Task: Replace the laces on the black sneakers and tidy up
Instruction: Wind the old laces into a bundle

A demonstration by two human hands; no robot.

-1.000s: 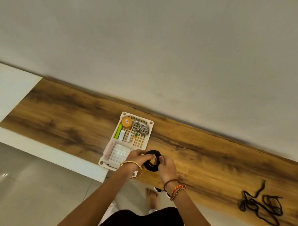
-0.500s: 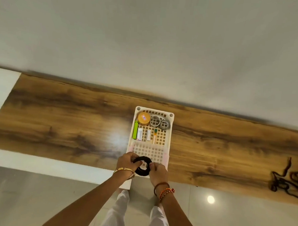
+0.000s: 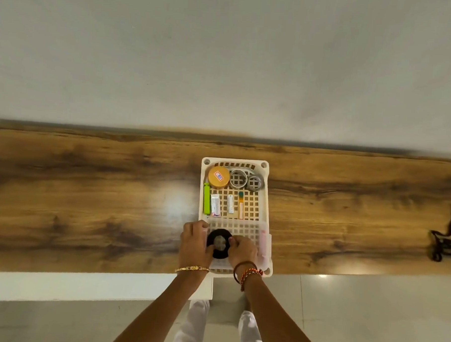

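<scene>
head view: both hands (image 3: 217, 244) pinch a black lace coil (image 3: 218, 243), perhaps; loose laces (image 3: 446, 242) cut off right.

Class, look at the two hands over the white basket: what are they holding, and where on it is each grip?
A black coiled lace, held over the basket: left hand grips its left edge, right hand its right edge.

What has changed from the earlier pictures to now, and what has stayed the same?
Both hands, left hand and right hand, have carried the black coiled lace from the basket's right side to above the near end of the white basket. They still hold it between them. The basket's contents and the loose black lace on the wooden table seem unmoved.
</scene>
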